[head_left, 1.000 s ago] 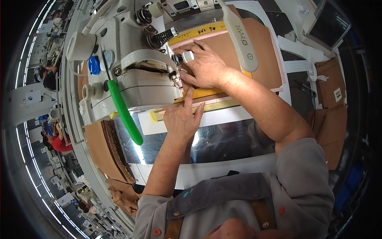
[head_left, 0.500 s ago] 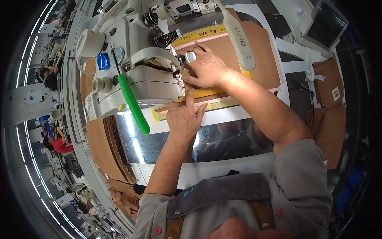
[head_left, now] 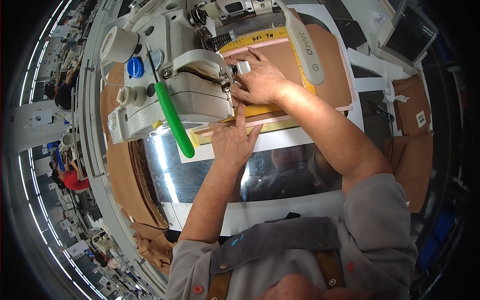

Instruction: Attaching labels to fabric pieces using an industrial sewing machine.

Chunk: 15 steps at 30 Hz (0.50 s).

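Panel of brown material [head_left: 330, 65] lies toward three o'clock from the sewing machine [head_left: 197, 100], under your open, spread right hand [head_left: 260, 79], while your left hand [head_left: 232, 144], gripping nothing, rests its index finger toward twelve o'clock at the yellow strip [head_left: 262, 109], presumably to keep both flat.

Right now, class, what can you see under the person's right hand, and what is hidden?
Brown sheet material shows around the right hand, seemingly running beneath it. Whatever lies directly under the hand is covered.
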Each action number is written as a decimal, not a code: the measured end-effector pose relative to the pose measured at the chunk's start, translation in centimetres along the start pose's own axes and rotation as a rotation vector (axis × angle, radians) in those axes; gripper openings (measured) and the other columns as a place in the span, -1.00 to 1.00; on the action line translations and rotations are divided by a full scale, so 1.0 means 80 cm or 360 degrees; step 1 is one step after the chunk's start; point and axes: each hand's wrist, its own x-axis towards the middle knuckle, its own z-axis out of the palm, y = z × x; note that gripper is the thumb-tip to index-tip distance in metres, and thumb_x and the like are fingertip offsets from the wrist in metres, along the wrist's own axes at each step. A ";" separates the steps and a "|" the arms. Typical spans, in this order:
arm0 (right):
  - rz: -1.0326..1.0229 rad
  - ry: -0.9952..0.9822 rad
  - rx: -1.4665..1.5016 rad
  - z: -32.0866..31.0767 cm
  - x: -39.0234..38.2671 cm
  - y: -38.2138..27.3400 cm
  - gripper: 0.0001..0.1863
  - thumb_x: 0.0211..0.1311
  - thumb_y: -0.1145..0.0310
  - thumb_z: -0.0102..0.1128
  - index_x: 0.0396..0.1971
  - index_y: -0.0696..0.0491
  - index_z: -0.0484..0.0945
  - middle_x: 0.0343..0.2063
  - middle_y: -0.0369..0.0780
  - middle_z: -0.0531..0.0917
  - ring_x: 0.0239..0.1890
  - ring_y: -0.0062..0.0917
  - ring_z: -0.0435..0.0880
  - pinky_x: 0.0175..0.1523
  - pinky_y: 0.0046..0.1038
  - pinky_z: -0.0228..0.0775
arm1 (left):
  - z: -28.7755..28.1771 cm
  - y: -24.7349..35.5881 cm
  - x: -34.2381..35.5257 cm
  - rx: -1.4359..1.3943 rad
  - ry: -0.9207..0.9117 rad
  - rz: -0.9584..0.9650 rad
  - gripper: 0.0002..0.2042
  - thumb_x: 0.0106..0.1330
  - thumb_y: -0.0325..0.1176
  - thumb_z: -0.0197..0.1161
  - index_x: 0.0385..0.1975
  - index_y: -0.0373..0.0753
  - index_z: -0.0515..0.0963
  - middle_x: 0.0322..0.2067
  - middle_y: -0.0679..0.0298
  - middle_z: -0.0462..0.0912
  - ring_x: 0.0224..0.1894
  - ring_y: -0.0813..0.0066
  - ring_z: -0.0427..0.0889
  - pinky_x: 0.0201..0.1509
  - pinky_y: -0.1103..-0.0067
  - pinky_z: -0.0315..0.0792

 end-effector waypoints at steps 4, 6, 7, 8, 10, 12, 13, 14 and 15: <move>0.0012 -0.0127 -0.0049 -0.006 0.005 -0.005 -0.50 0.38 -0.10 0.02 -0.19 -0.02 0.78 0.37 -0.21 0.47 0.49 -0.34 0.27 0.67 -0.09 -0.27 | 0.002 -0.003 -0.001 0.0002 0.0027 0.0020 -0.29 0.47 0.18 0.13 0.31 -0.39 0.42 -0.62 0.11 0.66 -0.59 0.16 0.69 -0.40 0.31 0.54; -0.0007 -0.0046 -0.0110 -0.004 0.008 -0.006 -0.49 0.39 -0.10 0.02 -0.19 0.00 0.78 0.27 -0.19 0.58 0.49 -0.34 0.27 0.67 -0.09 -0.27 | 0.004 -0.003 0.002 0.0019 0.0056 0.0064 -0.27 0.46 0.18 0.14 0.30 -0.43 0.41 -0.61 0.09 0.66 -0.59 0.15 0.68 -0.40 0.31 0.54; -0.0006 -0.0047 -0.0109 -0.005 0.009 -0.004 -0.49 0.39 -0.10 0.02 -0.19 0.00 0.78 0.27 -0.19 0.58 0.49 -0.34 0.27 0.67 -0.09 -0.27 | 0.003 -0.002 0.004 0.0018 0.0055 0.0065 -0.27 0.46 0.18 0.14 0.30 -0.43 0.41 -0.61 0.09 0.66 -0.59 0.15 0.68 -0.40 0.31 0.54; 0.0023 -0.0128 -0.0109 -0.012 0.009 -0.007 -0.48 0.39 -0.10 0.01 -0.18 0.01 0.78 0.20 -0.17 0.63 0.48 -0.34 0.27 0.67 -0.09 -0.28 | 0.000 -0.001 0.004 -0.0004 -0.0001 0.0047 -0.27 0.45 0.18 0.14 0.30 -0.43 0.40 -0.60 0.08 0.66 -0.58 0.14 0.68 -0.40 0.31 0.54; 0.0050 -0.0207 -0.0106 -0.014 0.007 -0.010 -0.48 0.39 -0.10 0.01 -0.17 0.02 0.78 0.13 -0.16 0.69 0.48 -0.34 0.28 0.67 -0.09 -0.29 | 0.000 -0.001 0.002 -0.0023 -0.0058 0.0028 -0.26 0.45 0.18 0.14 0.31 -0.44 0.40 -0.60 0.07 0.66 -0.58 0.13 0.68 -0.40 0.31 0.54; 0.0037 -0.0098 -0.0063 -0.009 -0.001 -0.008 -0.46 0.39 -0.12 0.01 -0.17 0.04 0.78 -0.01 -0.14 0.75 0.48 -0.33 0.30 0.67 -0.08 -0.30 | 0.003 0.001 -0.001 -0.0065 -0.0025 0.0064 -0.25 0.44 0.19 0.14 0.31 -0.44 0.39 -0.59 0.05 0.66 -0.57 0.13 0.69 -0.39 0.30 0.54; 0.0036 -0.0097 -0.0063 -0.007 -0.002 -0.006 -0.46 0.39 -0.12 0.01 -0.17 0.04 0.78 -0.01 -0.14 0.75 0.48 -0.33 0.30 0.67 -0.08 -0.30 | 0.003 0.002 -0.001 -0.0064 -0.0024 0.0063 -0.25 0.44 0.19 0.14 0.31 -0.44 0.39 -0.59 0.05 0.66 -0.57 0.13 0.69 -0.39 0.30 0.54; 0.0032 -0.0055 -0.0072 -0.010 0.000 -0.006 -0.46 0.39 -0.12 0.00 -0.17 0.04 0.77 -0.01 -0.14 0.75 0.47 -0.33 0.31 0.67 -0.08 -0.30 | -0.001 0.005 0.002 -0.0049 -0.0042 0.0039 -0.24 0.44 0.20 0.15 0.32 -0.44 0.39 -0.60 0.06 0.66 -0.56 0.13 0.69 -0.38 0.30 0.54; 0.0028 -0.0012 -0.0082 -0.012 0.001 -0.007 -0.46 0.40 -0.12 0.00 -0.18 0.04 0.77 -0.01 -0.13 0.74 0.47 -0.32 0.31 0.67 -0.08 -0.31 | -0.003 0.006 0.003 -0.0035 -0.0060 0.0016 -0.23 0.43 0.20 0.15 0.32 -0.44 0.39 -0.60 0.06 0.65 -0.56 0.13 0.69 -0.37 0.31 0.54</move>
